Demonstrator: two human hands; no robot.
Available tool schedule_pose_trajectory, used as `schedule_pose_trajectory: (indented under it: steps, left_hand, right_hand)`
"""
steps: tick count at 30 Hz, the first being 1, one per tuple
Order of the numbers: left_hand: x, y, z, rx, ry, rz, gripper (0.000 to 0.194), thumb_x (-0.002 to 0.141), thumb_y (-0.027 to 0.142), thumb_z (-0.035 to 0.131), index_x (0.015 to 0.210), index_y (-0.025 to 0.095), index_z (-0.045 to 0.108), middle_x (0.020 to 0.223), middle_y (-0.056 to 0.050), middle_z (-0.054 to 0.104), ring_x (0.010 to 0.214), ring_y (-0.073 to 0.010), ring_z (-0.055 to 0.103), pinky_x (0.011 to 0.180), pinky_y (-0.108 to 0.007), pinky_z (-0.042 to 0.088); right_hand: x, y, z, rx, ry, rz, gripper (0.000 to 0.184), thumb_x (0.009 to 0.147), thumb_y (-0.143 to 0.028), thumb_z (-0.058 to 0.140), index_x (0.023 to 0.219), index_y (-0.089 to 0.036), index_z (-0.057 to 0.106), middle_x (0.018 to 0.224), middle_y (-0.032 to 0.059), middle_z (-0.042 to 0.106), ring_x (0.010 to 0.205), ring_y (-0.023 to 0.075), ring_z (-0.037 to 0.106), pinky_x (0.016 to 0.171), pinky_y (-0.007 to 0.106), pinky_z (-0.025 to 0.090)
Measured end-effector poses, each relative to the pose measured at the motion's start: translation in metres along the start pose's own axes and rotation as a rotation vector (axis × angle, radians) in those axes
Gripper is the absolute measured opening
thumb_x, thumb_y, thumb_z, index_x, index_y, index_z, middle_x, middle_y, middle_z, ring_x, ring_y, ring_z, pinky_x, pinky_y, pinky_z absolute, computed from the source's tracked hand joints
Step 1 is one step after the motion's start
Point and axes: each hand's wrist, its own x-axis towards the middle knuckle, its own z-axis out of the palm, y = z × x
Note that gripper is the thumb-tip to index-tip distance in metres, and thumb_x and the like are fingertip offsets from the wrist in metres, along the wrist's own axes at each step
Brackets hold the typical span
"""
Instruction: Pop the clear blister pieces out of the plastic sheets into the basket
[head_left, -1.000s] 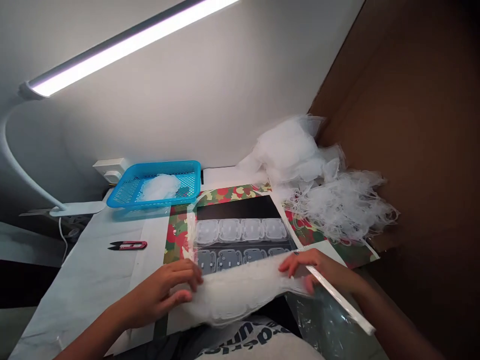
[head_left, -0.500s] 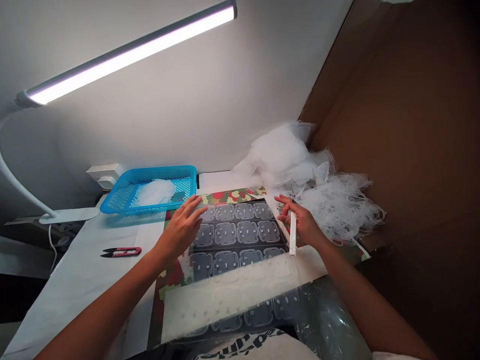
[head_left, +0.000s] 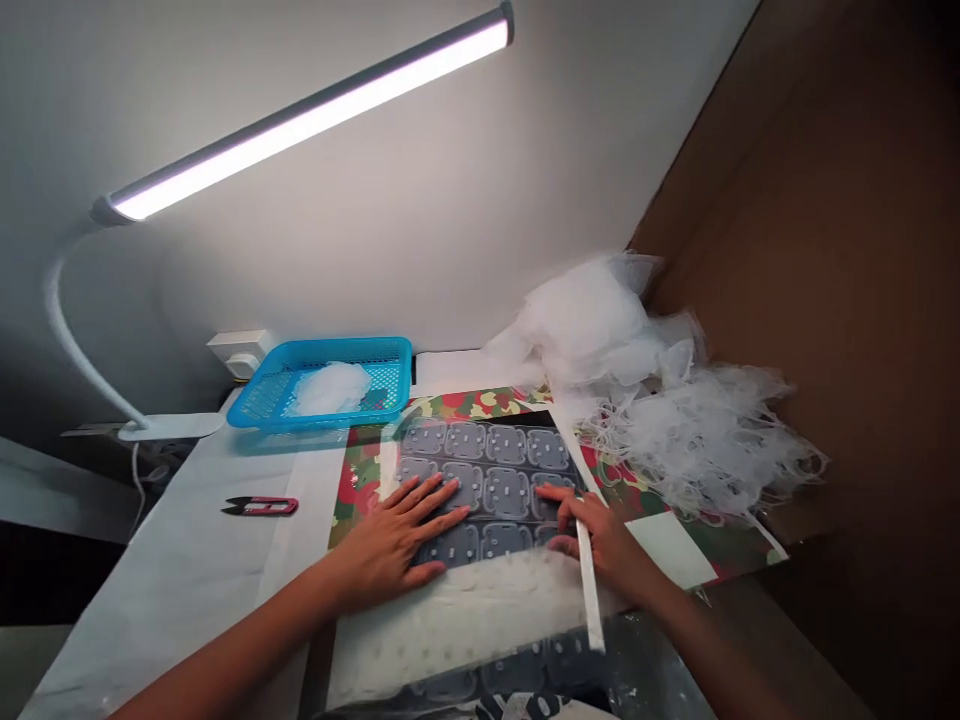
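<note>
Clear blister sheet [head_left: 502, 490] is lying on camouflage-printed paper [head_left: 364, 480] in our head view, and we are pressing our left hand [head_left: 394, 540] flat on it, fingers spread, while our right hand [head_left: 604, 545] is pinching a white plastic strip [head_left: 589, 590] over its right side; a blue basket [head_left: 397, 390], thread snips [head_left: 260, 506] and a heap of white netting [head_left: 705, 440] are sitting nearby
</note>
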Motion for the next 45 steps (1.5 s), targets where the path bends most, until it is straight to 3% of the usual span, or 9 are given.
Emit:
schedule_pose_trajectory:
  steps: [3,5,8,11,15,19,24,33,45]
  left_hand:
    - [-0.008,-0.016,-0.017,-0.022,-0.016,0.075,0.058,0.096,0.047,0.047,0.150,0.038,0.029,0.159,0.001,0.029,0.145,-0.0240,0.028,0.121,-0.046,0.013]
    - [-0.002,-0.018,-0.025,-0.043,0.004,0.087,0.047,0.095,0.042,0.050,0.142,0.038,0.045,0.151,0.002,0.044,0.143,-0.0238,0.032,0.121,-0.049,0.010]
    - [0.032,0.000,-0.024,-0.062,0.100,0.041,0.028,0.096,0.039,0.050,0.118,0.029,0.064,0.130,-0.003,0.061,0.134,-0.0241,0.045,0.119,-0.051,0.018]
    - [0.080,0.032,-0.005,-0.045,0.137,0.025,0.039,0.097,0.042,0.047,0.129,0.023,0.057,0.138,-0.011,0.054,0.133,-0.0256,0.046,0.115,-0.048,0.030]
    - [0.117,0.050,0.029,-0.027,0.102,0.009,0.063,0.092,0.061,0.044,0.147,0.030,0.038,0.158,-0.010,0.028,0.146,-0.0338,0.023,0.116,-0.058,0.018]
    - [0.111,0.043,0.045,-0.026,0.112,-0.049,0.064,0.093,0.064,0.036,0.151,0.037,0.030,0.162,-0.005,0.017,0.148,-0.0342,0.014,0.116,-0.060,0.010]
    - [0.104,0.043,0.043,-0.021,0.129,-0.087,0.065,0.093,0.064,0.037,0.151,0.037,0.028,0.163,-0.005,0.013,0.148,-0.0355,0.012,0.116,-0.061,0.007]
    - [0.105,0.043,0.044,-0.013,0.092,-0.083,0.065,0.092,0.063,0.040,0.151,0.039,0.027,0.164,-0.005,0.008,0.148,-0.0365,0.011,0.116,-0.062,0.008]
    - [0.104,0.045,0.040,-0.025,0.088,-0.090,0.066,0.092,0.063,0.042,0.151,0.038,0.028,0.163,-0.005,0.011,0.149,-0.0352,0.009,0.116,-0.062,0.008]
  right_hand:
    - [-0.012,-0.003,-0.002,0.131,-0.063,0.001,0.036,0.080,-0.056,0.068,0.089,-0.024,0.056,0.139,0.0097,0.056,0.126,0.0321,0.050,0.101,0.048,0.041]
    - [-0.013,-0.001,-0.011,0.283,-0.035,0.015,0.048,0.084,-0.068,0.053,0.107,-0.026,0.058,0.133,0.0106,0.059,0.120,0.0300,0.054,0.100,0.046,0.042]
    - [0.001,0.008,-0.031,0.408,0.106,0.064,0.063,0.093,-0.071,0.024,0.121,-0.026,0.059,0.099,0.0080,0.067,0.093,0.0233,0.062,0.088,0.039,0.048]
    - [0.028,0.017,-0.044,0.330,0.099,0.062,0.056,0.096,-0.063,0.029,0.106,-0.024,0.069,0.077,0.0036,0.062,0.075,0.0180,0.059,0.074,0.032,0.049]
    - [0.056,0.025,-0.042,0.270,0.058,0.039,0.032,0.091,-0.050,0.054,0.100,-0.022,0.065,0.083,0.0028,0.070,0.078,0.0182,0.065,0.071,0.030,0.050]
    - [0.062,0.027,-0.038,0.210,0.050,-0.002,0.021,0.088,-0.041,0.061,0.084,-0.021,0.062,0.088,0.0046,0.072,0.083,0.0197,0.067,0.076,0.033,0.051]
    - [0.065,0.024,-0.040,0.116,0.010,-0.120,0.019,0.085,-0.028,0.064,0.069,-0.019,0.058,0.100,0.0053,0.070,0.095,0.0204,0.066,0.086,0.034,0.047]
    - [0.071,0.030,-0.034,0.061,-0.031,-0.170,0.013,0.086,-0.027,0.063,0.075,-0.020,0.062,0.098,0.0036,0.068,0.088,0.0182,0.064,0.080,0.032,0.048]
    - [0.073,0.021,-0.038,-0.001,-0.092,-0.206,0.008,0.087,-0.021,0.059,0.080,-0.022,0.063,0.102,0.0041,0.067,0.094,0.0207,0.061,0.085,0.035,0.048]
